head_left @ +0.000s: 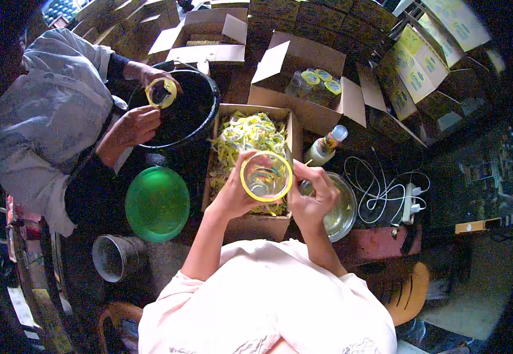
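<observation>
Hands (239, 192) (312, 197) hold yellow-rimmed jar (266, 176) over label-filled carton (250, 138).

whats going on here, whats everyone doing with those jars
The person wearing the camera holds a clear jar with a yellow rim in both hands, left hand and right hand, above an open cardboard box of yellow wrappers. A metal bowl and a bottle sit beside it. To the left, another person's hand holds a similar jar over a black bucket, near a green basin.
</observation>
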`<state>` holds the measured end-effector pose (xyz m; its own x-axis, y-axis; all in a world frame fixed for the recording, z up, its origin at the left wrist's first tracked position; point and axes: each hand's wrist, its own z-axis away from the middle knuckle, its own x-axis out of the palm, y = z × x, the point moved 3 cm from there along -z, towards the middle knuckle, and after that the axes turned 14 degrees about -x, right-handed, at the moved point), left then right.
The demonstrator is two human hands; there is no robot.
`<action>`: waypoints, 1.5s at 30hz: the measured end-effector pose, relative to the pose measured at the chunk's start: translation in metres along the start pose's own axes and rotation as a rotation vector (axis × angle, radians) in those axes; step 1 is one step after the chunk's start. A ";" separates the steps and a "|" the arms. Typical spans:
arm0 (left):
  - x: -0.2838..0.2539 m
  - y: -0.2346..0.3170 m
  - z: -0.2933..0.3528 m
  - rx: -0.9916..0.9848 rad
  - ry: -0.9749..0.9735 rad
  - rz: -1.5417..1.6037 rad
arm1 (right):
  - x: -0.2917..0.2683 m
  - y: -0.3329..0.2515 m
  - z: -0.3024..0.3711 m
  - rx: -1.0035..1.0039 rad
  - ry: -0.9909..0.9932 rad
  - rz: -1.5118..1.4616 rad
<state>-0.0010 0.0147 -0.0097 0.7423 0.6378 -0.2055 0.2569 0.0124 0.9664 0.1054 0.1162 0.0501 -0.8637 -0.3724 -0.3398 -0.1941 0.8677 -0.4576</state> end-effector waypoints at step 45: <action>0.007 -0.007 -0.004 0.062 0.111 0.177 | 0.005 0.002 0.013 0.140 0.083 -0.153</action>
<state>0.0001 0.0223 -0.0173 0.7076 0.7065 -0.0122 0.1690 -0.1524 0.9738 0.1071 0.1119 0.0365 -0.8656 -0.4626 -0.1916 -0.2643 0.7470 -0.6100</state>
